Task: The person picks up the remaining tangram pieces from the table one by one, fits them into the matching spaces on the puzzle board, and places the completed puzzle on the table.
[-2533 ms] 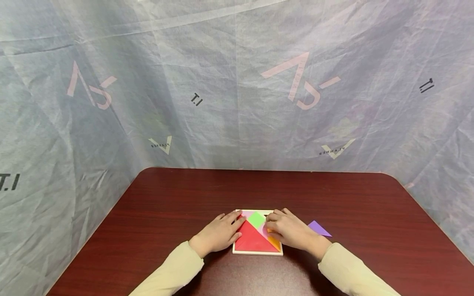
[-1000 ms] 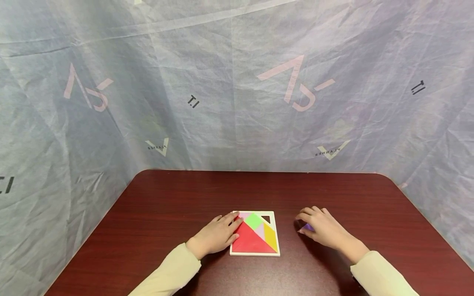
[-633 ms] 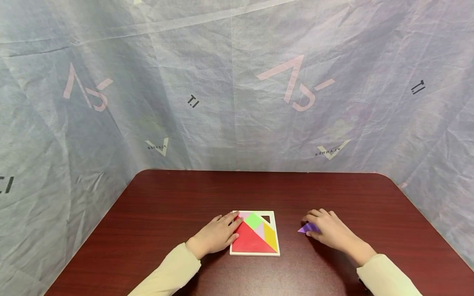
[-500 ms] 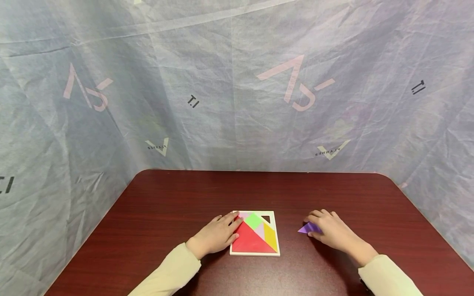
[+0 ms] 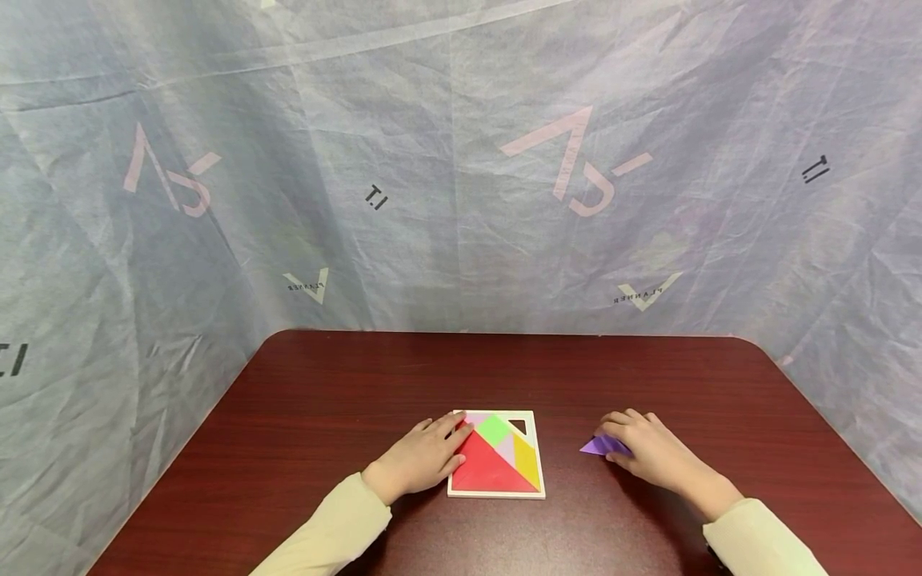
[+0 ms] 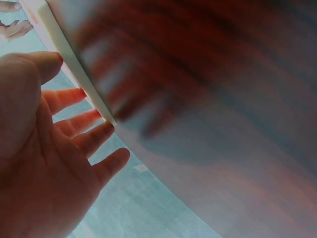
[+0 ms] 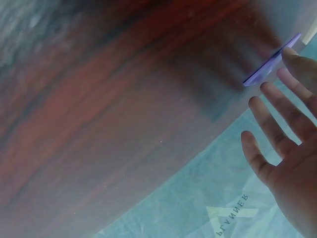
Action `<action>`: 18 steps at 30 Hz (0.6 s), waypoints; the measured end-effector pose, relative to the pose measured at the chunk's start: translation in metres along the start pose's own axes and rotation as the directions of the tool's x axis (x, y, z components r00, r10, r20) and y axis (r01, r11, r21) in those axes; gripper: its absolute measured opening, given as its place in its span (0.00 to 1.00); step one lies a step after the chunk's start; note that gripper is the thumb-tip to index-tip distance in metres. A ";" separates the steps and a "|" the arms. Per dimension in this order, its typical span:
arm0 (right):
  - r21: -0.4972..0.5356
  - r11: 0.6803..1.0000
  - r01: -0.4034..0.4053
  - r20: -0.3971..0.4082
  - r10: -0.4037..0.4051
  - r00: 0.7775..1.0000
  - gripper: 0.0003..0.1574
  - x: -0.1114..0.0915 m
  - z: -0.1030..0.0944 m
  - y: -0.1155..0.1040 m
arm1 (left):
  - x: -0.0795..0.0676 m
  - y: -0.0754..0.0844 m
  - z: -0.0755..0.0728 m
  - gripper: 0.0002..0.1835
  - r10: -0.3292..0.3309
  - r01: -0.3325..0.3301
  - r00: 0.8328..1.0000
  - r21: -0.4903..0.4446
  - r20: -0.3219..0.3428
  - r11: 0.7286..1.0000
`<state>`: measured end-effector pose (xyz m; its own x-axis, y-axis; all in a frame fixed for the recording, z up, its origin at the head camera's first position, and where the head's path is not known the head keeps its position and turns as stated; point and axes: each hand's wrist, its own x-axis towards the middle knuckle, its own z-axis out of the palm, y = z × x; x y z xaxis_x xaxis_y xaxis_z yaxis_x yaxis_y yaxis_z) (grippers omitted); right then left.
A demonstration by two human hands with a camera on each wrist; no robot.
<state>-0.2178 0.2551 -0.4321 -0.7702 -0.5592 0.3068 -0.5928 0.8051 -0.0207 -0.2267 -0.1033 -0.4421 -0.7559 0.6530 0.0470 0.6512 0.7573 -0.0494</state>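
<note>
A square tangram tray (image 5: 497, 495) with a white rim lies on the table, filled with a red piece (image 5: 490, 472), a green square (image 5: 493, 430), pink pieces and a yellow parallelogram (image 5: 527, 462). Its top right corner shows a dark triangular opening. My left hand (image 5: 420, 456) rests on the tray's left edge with fingers extended; in the left wrist view the fingertips line up along the rim (image 6: 67, 57). To the right of the tray, my right hand (image 5: 648, 450) is at a purple triangle (image 5: 599, 446), thumb and fingertips over its right part. In the right wrist view these fingers are spread and fairly straight.
The dark red wooden table (image 5: 360, 376) has rounded far corners. Grey printed cloth (image 5: 446, 256) hangs behind it and along both sides. Bare tabletop separates the tray from the purple triangle.
My right hand has gone from the tray's right side to the purple triangle, then edged right, uncovering more of it. The triangle lies turned and farther left than before. My left hand stays put.
</note>
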 end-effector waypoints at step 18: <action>0.002 1.000 0.009 -0.021 -0.009 1.000 0.16 0.000 0.006 0.002 | 0.001 0.000 0.000 0.26 0.003 -0.003 1.000 0.009 -0.003 1.000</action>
<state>-0.2207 0.2555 -0.4377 -0.7597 -0.5622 0.3267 -0.6002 0.7996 -0.0196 -0.2274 -0.1030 -0.4424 -0.7537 0.6554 0.0498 0.6529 0.7552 -0.0582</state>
